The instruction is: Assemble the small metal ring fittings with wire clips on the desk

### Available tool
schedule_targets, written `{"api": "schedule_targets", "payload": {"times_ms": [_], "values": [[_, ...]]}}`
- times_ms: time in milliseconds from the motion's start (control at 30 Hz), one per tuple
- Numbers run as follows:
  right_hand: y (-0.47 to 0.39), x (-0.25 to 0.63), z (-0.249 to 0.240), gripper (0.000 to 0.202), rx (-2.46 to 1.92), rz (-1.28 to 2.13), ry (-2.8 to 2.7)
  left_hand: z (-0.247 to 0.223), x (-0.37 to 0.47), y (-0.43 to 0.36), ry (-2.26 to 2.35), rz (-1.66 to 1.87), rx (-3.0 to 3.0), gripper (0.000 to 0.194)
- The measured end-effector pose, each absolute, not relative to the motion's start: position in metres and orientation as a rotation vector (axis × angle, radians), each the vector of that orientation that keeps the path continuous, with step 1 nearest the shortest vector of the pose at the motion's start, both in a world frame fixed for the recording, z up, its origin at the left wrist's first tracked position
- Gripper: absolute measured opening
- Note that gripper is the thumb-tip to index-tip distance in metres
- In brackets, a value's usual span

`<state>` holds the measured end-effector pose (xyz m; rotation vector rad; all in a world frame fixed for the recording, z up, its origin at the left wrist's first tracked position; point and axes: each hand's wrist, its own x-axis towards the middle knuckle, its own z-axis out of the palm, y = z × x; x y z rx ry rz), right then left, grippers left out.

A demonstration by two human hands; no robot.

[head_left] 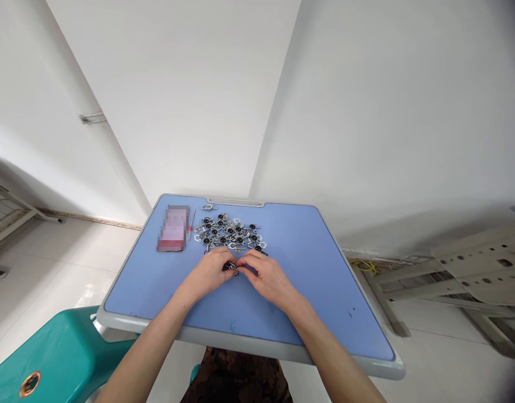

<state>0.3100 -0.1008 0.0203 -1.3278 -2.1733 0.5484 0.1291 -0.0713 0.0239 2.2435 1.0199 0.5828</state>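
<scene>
Several small metal parts with round black discs point(223, 240) lie in a loose pile on the blue tabletop point(324, 280). Just in front of the pile, my left hand point(213, 271) is closed on a small dark and silvery metal part point(229, 266). My right hand point(263, 274) meets it from the right, thumb and fingers pinched at the same part's right end. The fingers hide much of that piece. Another small metal part point(209, 207) lies apart behind the pile.
A phone point(173, 228) lies left of the pile, with a thin red-handled screwdriver point(190, 226) beside it. A green stool point(68, 347) stands at the lower left. White walls rise behind the table; metal-framed furniture point(484, 268) stands at the right.
</scene>
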Motion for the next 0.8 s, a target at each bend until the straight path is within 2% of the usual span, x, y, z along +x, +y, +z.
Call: {"api": "schedule_targets", "payload": {"times_ms": [533, 800], "values": [[-0.0994, 0.3084, 0.0203, 0.010, -1.389, 0.576, -2.029, 0.0262, 0.1284, -0.0729, 1.040, 0.576, 2.220, 0.004], [-0.0988, 0.3076, 0.0181, 0.015, -1.326, 0.615, -2.000, 0.0249, 0.1281, -0.0719, 1.019, 0.590, 2.221, 0.005]]}}
